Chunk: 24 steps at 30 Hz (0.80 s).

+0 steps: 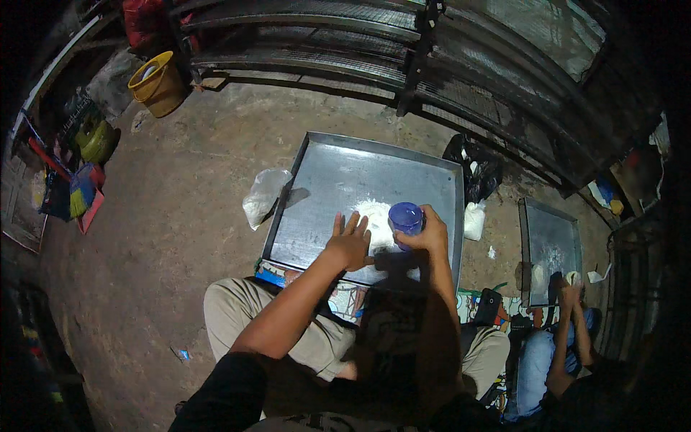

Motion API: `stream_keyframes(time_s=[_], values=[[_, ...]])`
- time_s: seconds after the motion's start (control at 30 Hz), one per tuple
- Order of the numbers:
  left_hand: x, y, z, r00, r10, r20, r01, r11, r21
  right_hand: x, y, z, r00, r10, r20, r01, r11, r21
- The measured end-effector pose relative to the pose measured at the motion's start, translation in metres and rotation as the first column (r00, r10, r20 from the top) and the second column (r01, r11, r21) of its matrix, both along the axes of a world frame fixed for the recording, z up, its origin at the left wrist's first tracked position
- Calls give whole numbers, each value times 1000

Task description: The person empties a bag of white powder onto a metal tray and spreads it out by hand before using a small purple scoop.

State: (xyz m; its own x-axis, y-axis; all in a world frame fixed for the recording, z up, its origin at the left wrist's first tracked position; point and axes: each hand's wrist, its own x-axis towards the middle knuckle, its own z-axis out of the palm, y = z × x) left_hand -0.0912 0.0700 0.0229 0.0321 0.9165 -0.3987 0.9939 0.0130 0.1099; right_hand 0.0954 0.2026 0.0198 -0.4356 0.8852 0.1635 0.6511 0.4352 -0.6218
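Observation:
A large metal tray (331, 180) lies on the floor in front of my crossed legs. White powder (376, 219), like flour, is heaped near the tray's front middle. My left hand (349, 245) rests at the left edge of the heap, fingers spread and pointing away from me, holding nothing. On the other side of the powder, my right hand (432, 234) grips a blue-purple plastic cup (407, 217) by its right side. The cup's round face is turned up toward me; whether anything is inside I cannot tell.
Left of the tray stands a clear bag of white powder (264, 196). A black plastic bag (475, 169) and a small white bag (473, 221) lie to its right. At right, another person's hands (571, 291) work over a smaller tray (551, 237). Racks (309, 54) line the back; a yellow bucket (158, 86) stands far left.

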Motion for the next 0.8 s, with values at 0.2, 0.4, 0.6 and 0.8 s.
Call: stream_keyframes(time_s=[0.2, 0.4, 0.6, 0.8], values=[[-28, 17, -8, 925, 149, 350, -281, 889, 363, -1, 4, -3, 999, 30, 23, -31, 997, 76], [-29, 17, 0, 708, 207, 675, -578, 719, 385, -2, -10, 20, 999, 44, 17, -44, 999, -14], [-30, 21, -7, 689, 166, 706, -609, 661, 439, -7, -16, 33, 995, 52, 79, -52, 999, -5], [-34, 19, -8, 679, 267, 684, -624, 700, 346, -7, -16, 31, 994, 56, 93, -58, 998, 11]])
